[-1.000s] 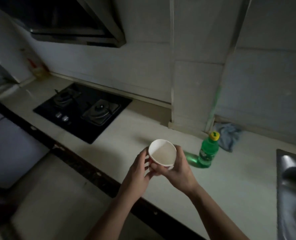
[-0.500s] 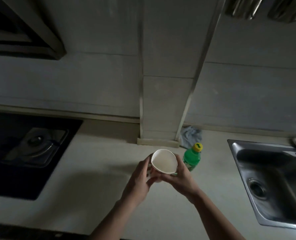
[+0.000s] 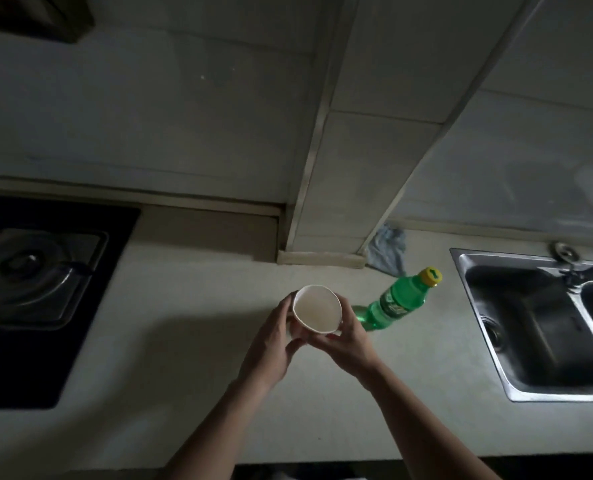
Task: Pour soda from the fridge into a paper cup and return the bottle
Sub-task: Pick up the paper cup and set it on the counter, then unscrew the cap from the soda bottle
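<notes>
Cupping paper cup (image 3: 317, 308) — left hand (image 3: 274, 344), right hand (image 3: 347, 342).

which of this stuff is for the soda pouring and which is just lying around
For the job: paper cup, held by left hand and right hand; green soda bottle, yellow cap on, standing on the counter to the cup's right.
Lying about: grey-blue cloth by the wall; gas hob; steel sink.
</notes>
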### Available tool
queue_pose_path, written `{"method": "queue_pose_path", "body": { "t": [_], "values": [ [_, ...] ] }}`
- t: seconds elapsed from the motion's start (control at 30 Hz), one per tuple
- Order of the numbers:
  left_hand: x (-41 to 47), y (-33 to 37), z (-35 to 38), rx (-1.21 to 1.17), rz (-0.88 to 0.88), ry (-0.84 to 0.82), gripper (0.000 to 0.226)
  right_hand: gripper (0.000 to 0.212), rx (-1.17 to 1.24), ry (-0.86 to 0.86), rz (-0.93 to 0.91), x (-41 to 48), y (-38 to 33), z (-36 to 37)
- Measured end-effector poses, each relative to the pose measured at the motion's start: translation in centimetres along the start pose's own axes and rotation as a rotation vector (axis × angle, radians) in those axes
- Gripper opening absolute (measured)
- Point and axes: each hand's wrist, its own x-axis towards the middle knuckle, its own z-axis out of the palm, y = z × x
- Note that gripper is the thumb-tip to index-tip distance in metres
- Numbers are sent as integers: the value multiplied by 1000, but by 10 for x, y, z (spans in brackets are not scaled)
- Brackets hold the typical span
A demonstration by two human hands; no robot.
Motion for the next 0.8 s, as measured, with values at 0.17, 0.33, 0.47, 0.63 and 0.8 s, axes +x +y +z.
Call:
{"method": "queue_pose_path", "body": {
  "t": [0.17,0.33,0.47,0.63,0.8],
  "values": [
    [11,-12,-7,-27,-29,18,77,87,-91,-22,5,16,3,19],
    [13,-24,-4,-54,-90,-1,74,91,-87,42,67,15,20,39],
    [12,-22,-5,-122,-187,-20,58,89,-106,40,69,14,25,41],
    [9,-25,1,-114,-121,41,76,90,-138,7,38,18,25,40],
    [10,-26,8,-9,-256,9,47,110,-186,-48,6,20,23,32]
  ]
}}
